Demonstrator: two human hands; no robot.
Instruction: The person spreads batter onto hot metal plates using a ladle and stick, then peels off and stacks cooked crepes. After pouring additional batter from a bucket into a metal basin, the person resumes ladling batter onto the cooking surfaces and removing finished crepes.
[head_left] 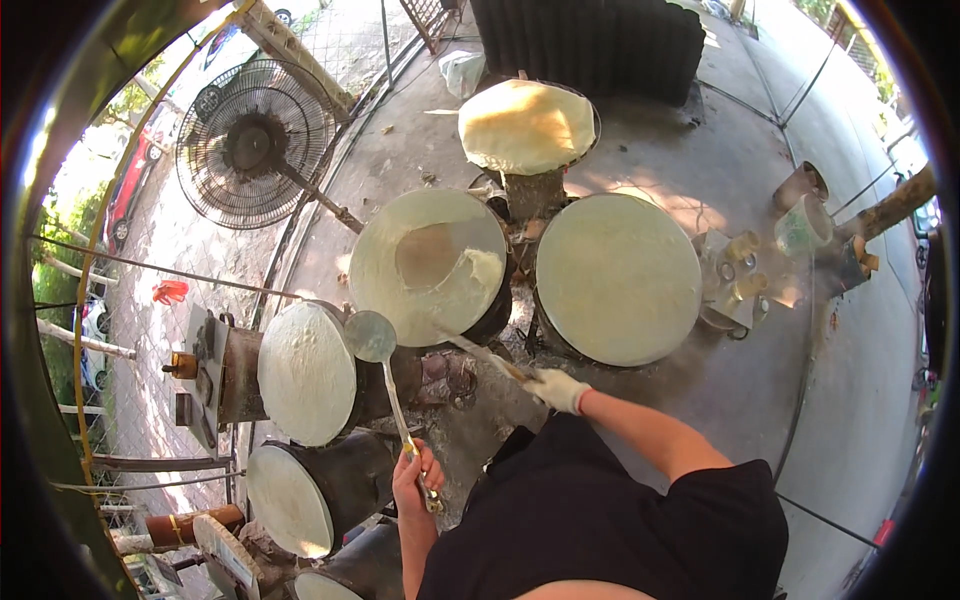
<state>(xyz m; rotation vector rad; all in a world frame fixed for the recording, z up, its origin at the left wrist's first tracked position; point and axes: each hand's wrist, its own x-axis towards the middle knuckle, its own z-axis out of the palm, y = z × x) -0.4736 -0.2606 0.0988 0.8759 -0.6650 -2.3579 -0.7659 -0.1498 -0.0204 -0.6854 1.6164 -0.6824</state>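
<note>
My bare left hand [417, 474] is closed around the long handle of a ladle [371, 337]. Its round pale head is between the left round griddle [307, 372] and the middle one. In a white glove, my right hand [556, 390] grips a long flat spatula [490, 356], whose thin end reaches the near edge of the middle round griddle [385, 290]. Pale batter coats that griddle, with a brownish patch near its centre and a thicker clump [482, 272] of batter at the right. An even pale sheet covers the right round griddle [619, 280].
Another round griddle [526, 125] at the back carries a yellowish sheet. More pale-topped griddles [289, 500] stand at lower left. A large black fan [254, 145] is at far left. Tins [745, 262] and a bucket [804, 224] sit at right. A dark ridged object [590, 45] lies behind.
</note>
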